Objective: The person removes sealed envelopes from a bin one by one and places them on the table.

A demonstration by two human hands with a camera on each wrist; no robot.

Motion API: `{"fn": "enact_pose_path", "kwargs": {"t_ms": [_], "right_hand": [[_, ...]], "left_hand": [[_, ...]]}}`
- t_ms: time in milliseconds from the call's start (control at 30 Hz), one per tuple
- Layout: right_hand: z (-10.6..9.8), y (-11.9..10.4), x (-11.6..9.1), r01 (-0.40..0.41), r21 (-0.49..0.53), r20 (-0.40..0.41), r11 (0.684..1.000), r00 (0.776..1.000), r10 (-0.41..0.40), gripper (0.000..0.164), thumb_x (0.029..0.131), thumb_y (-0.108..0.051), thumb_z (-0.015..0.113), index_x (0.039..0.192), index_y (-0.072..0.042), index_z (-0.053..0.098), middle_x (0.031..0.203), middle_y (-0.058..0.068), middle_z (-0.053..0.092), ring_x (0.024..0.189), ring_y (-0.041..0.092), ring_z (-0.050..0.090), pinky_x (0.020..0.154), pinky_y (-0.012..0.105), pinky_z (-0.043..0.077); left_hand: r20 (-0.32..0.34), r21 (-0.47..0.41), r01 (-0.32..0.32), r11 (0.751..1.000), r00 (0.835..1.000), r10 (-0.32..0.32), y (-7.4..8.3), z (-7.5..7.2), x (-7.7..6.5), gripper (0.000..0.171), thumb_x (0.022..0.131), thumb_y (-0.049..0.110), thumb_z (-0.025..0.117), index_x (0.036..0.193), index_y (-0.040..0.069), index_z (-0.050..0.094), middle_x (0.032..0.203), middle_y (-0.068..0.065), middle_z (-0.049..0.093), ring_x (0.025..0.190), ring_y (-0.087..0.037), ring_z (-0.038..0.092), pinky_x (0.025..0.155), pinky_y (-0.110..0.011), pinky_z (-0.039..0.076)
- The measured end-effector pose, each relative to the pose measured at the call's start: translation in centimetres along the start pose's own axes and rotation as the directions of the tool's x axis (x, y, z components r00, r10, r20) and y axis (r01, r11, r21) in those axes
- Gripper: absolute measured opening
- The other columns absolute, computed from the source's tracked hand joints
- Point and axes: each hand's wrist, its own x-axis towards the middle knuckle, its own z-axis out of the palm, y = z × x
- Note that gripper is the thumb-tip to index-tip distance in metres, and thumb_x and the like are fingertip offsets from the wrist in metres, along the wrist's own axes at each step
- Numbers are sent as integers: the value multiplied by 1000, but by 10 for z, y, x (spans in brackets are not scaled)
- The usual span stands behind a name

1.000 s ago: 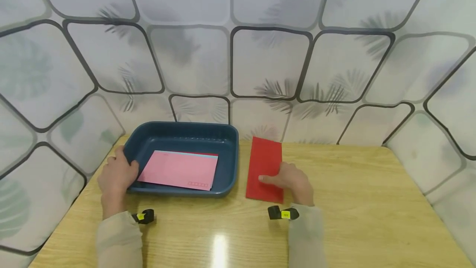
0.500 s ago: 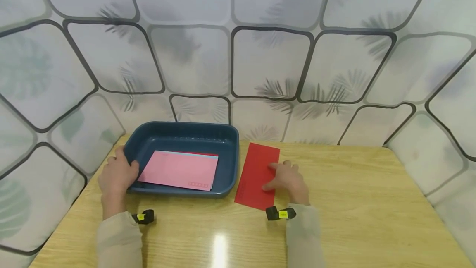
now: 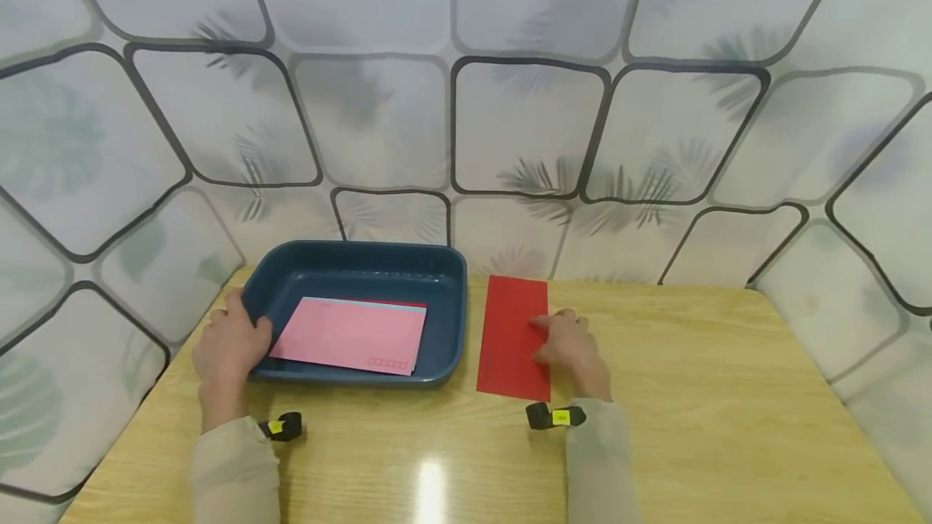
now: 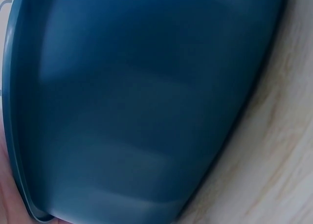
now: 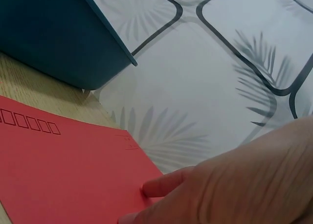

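A deep blue tray point(image 3: 449, 322) stands at the left of the table; in the left wrist view the blue tray point(image 4: 137, 97) fills most of the picture. My left hand point(image 3: 229, 342) grips its left rim, thumb on the inner side. Inside lies a pink envelope point(image 3: 349, 334), with light blue and red edges showing beneath it. To the right of the tray is a red envelope point(image 3: 510, 338). My right hand point(image 3: 575, 348) touches its right side, thumb and a finger on the upper face. Printed boxes on the red envelope point(image 5: 73, 170) show in the right wrist view.
The light wooden table point(image 3: 728, 395) extends to the right and front. A patterned cloth wall point(image 3: 531, 128) rises directly behind the table and along both sides. Each wrist wears a small black camera, such as the right camera point(image 3: 539, 416).
The red envelope slid left and tilted, then turned back to lie nearly straight. My right thumb and finger shifted toward its right edge. The left hand and tray stayed put.
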Motion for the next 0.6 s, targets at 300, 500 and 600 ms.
{"fn": "enact_pose_path", "kwargs": {"t_ms": [300,500,600], "right_hand": [[4,3,-4,28,-30,-22,999,999,-29,52,72,-6,65,122,-14,60,118,27,44,101,42,37,76,54,43],[1,1,-1,16,-10,-36,1000,999,-16,50,74,-5,63,122,-15,60,119,26,44,102,42,36,79,55,42],[0,1,0,22,-4,-46,1000,999,-22,48,75,-11,65,123,-14,60,119,27,45,102,43,37,79,55,42]], "left_hand": [[5,0,-6,1000,1000,6,-1,5,-4,66,89,26,41,140,-4,14,117,-42,37,98,-55,44,74,-66,41],[-14,-17,-11,1000,1000,11,-4,3,-3,65,88,26,40,140,-4,14,117,-41,37,98,-55,44,73,-66,41],[-21,-20,-18,1000,1000,18,-6,1,-2,66,88,26,41,141,-3,14,117,-42,37,97,-56,44,72,-66,41]]}}
